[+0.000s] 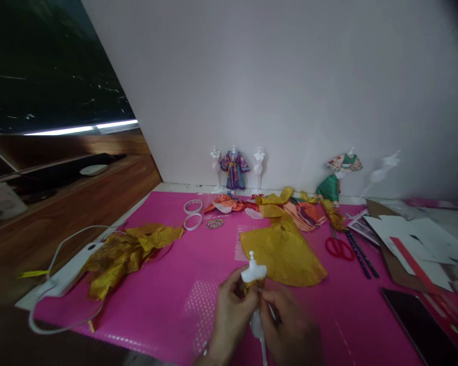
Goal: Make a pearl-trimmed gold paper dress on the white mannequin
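Near the bottom middle, a small white dress form [254, 274] stands between my two hands, with a band of gold fabric [256, 283] round its chest. My left hand [232, 305] is closed round the form's torso, its thumb on the gold band. My right hand [288, 325] pinches at the form's front from the other side; it is blurred, and what its fingertips hold is partly hidden. Just beyond the hands lies a wide flared piece of gold fabric [286, 249], flat on the pink mat [156, 305].
Crumpled gold fabric [133, 254] covers part of a white power strip [66, 272] at left. Two tape rolls [193, 221], red scissors [339, 248], white papers [408, 239] and a dark phone [420, 325] lie around. Dressed miniature forms, including a purple robe [235, 168], stand along the wall.
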`<move>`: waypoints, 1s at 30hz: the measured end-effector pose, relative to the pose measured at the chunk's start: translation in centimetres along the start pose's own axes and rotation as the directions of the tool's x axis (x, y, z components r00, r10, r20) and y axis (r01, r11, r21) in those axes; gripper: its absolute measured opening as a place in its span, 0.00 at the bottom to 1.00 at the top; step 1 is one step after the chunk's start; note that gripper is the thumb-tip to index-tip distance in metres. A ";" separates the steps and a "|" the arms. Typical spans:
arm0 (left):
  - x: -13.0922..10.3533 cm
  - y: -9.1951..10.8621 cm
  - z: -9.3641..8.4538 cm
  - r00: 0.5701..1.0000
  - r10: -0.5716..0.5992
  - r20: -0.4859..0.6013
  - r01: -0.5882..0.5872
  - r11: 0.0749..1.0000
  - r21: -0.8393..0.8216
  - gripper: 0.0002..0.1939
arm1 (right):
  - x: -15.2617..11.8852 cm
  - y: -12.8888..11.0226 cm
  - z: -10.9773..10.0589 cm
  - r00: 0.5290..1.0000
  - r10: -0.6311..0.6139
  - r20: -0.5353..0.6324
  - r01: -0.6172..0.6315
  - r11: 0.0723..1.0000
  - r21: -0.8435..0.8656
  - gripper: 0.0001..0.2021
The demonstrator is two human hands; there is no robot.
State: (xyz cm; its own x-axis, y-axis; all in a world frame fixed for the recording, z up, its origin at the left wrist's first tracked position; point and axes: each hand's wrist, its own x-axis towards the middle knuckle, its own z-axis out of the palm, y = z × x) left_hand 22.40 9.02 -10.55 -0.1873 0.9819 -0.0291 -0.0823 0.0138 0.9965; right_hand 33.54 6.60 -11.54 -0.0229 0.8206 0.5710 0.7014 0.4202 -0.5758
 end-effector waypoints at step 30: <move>-0.2 0.4 0.0 0.999 -0.036 0.012 0.036 0.999 -0.032 0.17 | 0.2 -0.1 0.2 0.999 -0.047 0.003 0.047 0.997 -0.065 0.17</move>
State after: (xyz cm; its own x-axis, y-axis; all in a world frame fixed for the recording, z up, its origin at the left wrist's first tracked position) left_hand 22.40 8.85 -10.15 -0.1722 0.9830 -0.0635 -0.1206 0.0429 0.9918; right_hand 33.36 6.83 -11.51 -0.0578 0.8009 0.5960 0.7443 0.4325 -0.5089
